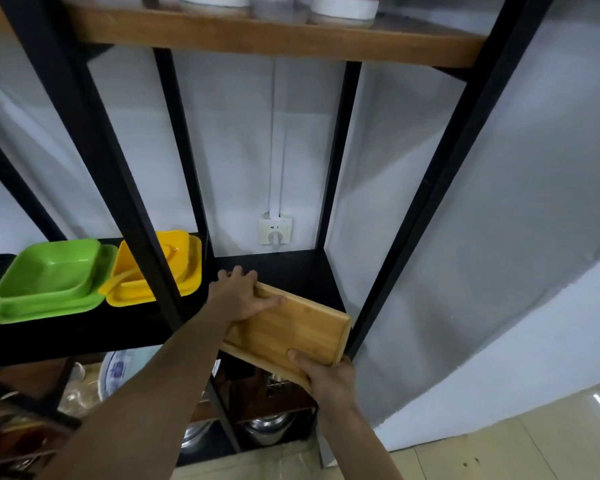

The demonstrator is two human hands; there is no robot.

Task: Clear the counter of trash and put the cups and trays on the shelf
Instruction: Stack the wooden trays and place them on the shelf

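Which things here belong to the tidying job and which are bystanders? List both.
Job:
- rectangular bamboo tray
- black shelf board
- left hand and right hand, both gripping the tray

Bystanders:
- green square plastic bowl
- yellow square plastic dish
- white wall socket
- steel pots below

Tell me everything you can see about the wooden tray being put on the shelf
The wooden tray is a shallow rectangle of light, bamboo-looking wood with a raised rim and visible grain strips, and nothing lies in it. It sits at an angle, its far end over the black shelf and its near end sticking out past the shelf's front edge. The left hand holds its far corner, thumb lying inside the tray. The right hand grips the near edge, thumb on top.
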